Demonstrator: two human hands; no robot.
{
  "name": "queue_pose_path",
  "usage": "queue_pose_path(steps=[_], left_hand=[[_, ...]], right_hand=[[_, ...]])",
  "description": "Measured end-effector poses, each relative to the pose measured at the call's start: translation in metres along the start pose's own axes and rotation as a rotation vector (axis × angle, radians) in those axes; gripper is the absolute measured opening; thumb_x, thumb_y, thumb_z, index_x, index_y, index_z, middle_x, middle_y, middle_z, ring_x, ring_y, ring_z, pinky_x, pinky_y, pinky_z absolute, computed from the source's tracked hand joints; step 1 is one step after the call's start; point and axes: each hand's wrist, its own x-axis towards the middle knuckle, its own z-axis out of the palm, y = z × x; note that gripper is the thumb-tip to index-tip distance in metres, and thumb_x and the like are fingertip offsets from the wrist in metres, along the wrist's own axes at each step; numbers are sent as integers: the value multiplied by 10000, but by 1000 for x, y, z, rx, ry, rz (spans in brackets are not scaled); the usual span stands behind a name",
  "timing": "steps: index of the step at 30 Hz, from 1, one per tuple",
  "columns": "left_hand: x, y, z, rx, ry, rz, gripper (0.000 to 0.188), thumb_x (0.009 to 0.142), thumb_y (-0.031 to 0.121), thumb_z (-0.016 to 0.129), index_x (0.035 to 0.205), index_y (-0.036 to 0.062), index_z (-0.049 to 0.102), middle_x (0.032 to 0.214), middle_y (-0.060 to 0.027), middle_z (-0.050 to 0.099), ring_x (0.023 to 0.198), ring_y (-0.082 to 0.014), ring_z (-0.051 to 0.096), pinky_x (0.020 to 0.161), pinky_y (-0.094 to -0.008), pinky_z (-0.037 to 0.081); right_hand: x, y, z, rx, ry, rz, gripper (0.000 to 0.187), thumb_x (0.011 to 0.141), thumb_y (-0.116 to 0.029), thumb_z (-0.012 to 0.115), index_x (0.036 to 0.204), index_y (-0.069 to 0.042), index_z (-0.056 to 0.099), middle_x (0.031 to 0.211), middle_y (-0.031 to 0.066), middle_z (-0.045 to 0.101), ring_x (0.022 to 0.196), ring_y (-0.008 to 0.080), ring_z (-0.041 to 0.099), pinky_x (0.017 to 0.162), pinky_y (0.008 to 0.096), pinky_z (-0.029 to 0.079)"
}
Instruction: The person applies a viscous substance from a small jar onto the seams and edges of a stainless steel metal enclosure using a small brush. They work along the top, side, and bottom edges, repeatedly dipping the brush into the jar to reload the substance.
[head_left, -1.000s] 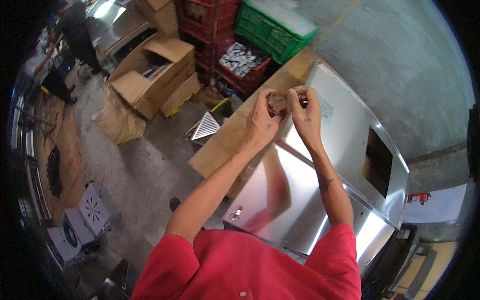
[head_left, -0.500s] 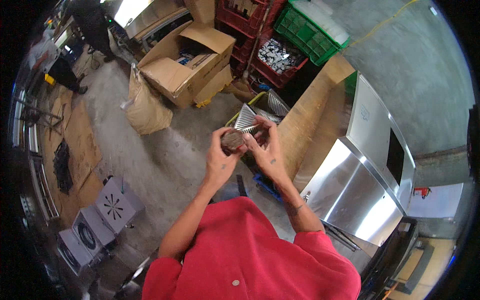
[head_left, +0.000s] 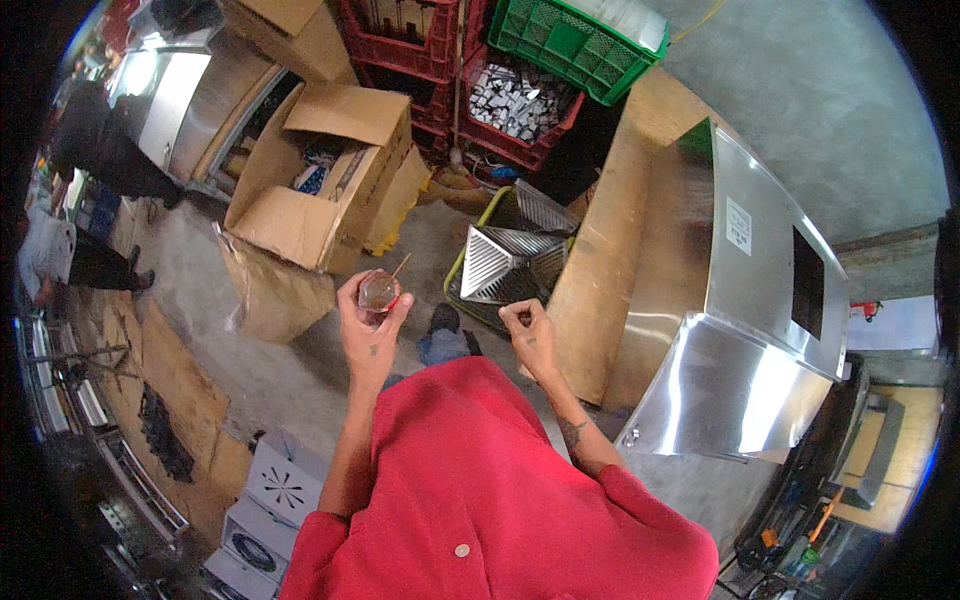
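My left hand [head_left: 368, 332] is wrapped round a small round see-through cup [head_left: 378, 291] with brownish contents and a bit of red at its side. From the cup's rim a thin brown stick [head_left: 402, 265] slants up to the right. Well apart from it, my right hand [head_left: 532, 335] is closed, with thumb and fingers drawn together. Whether anything is pinched in it I cannot make out. Just beyond the right hand, a yellow-green basket [head_left: 457, 273] holds slotted shiny metal pieces [head_left: 492, 262].
On the right stands a large stainless-steel cabinet [head_left: 765, 235] beside a brown board [head_left: 590, 300]. Ahead are an open cardboard box [head_left: 300, 225], red crates [head_left: 520, 150] and a green crate [head_left: 580, 50]. Grey metal housings [head_left: 270, 510] sit at lower left. People [head_left: 110, 145] stand far left.
My hands were together at the cup; now they are apart. The left hand has carried the cup leftward, and the right hand has closed. The view has shifted, and the stick now shows.
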Motion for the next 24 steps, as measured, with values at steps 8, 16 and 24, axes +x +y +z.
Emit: queue_pose_path(steps=[8, 16, 24], left_hand=[[119, 9, 48, 119, -156, 22, 608, 934, 47, 843, 1426, -7, 489, 1286, -113, 641, 1149, -186, 653, 1011, -326, 540], [224, 6, 197, 84, -585, 8, 591, 933, 45, 840, 1417, 0, 504, 1299, -104, 623, 1161, -180, 636, 1025, -330, 531], [311, -1, 321, 123, -950, 20, 589, 912, 145, 875, 1385, 33, 543, 1242, -100, 676, 1109, -180, 669, 1006, -344, 533]], right_hand=[[105, 12, -37, -4, 237, -56, 237, 1056, -243, 711, 1037, -6, 707, 742, 49, 681, 704, 102, 622, 654, 306, 499], [192, -36, -156, -226, 722, -116, 169, 1098, -99, 589, 1198, 8, 673, 955, 115, 737, 854, 153, 687, 784, 328, 550], [329, -91, -264, -276, 1035, 92, 239, 1102, -200, 587, 1190, 2, 681, 1006, 178, 730, 924, 289, 699, 846, 407, 547]])
